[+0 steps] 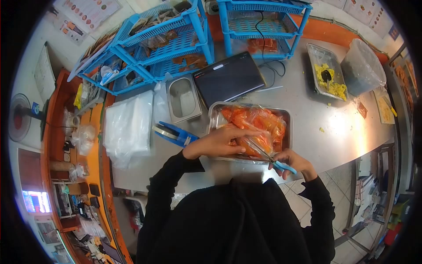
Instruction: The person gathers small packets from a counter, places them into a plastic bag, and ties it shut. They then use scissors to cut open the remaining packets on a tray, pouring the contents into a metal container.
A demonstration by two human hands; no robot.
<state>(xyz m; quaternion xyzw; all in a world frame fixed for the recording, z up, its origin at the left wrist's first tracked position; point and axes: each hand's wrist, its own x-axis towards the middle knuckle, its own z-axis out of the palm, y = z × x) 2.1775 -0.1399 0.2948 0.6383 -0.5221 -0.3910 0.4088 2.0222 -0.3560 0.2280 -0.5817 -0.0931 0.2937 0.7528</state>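
My right hand [291,161] grips the blue handles of a pair of scissors [281,166]. Their blades point up and left, reaching over a clear plastic bag of orange-red food [258,144] near the front rim of a metal tray [289,121]. My left hand [222,141] comes in from the left, its fingers closed on that bag's plastic. More bags of orange-red food [250,116] fill the tray behind. Just left of my left wrist lies a blue tape dispenser [180,134].
A dark tablet [229,79] and an empty steel pan [183,99] sit behind the tray. Stacked clear bags [128,123] lie left. Blue shelf racks [171,50] line the back. Rightward are a pan of yellow food [327,72] and a clear bucket [362,66].
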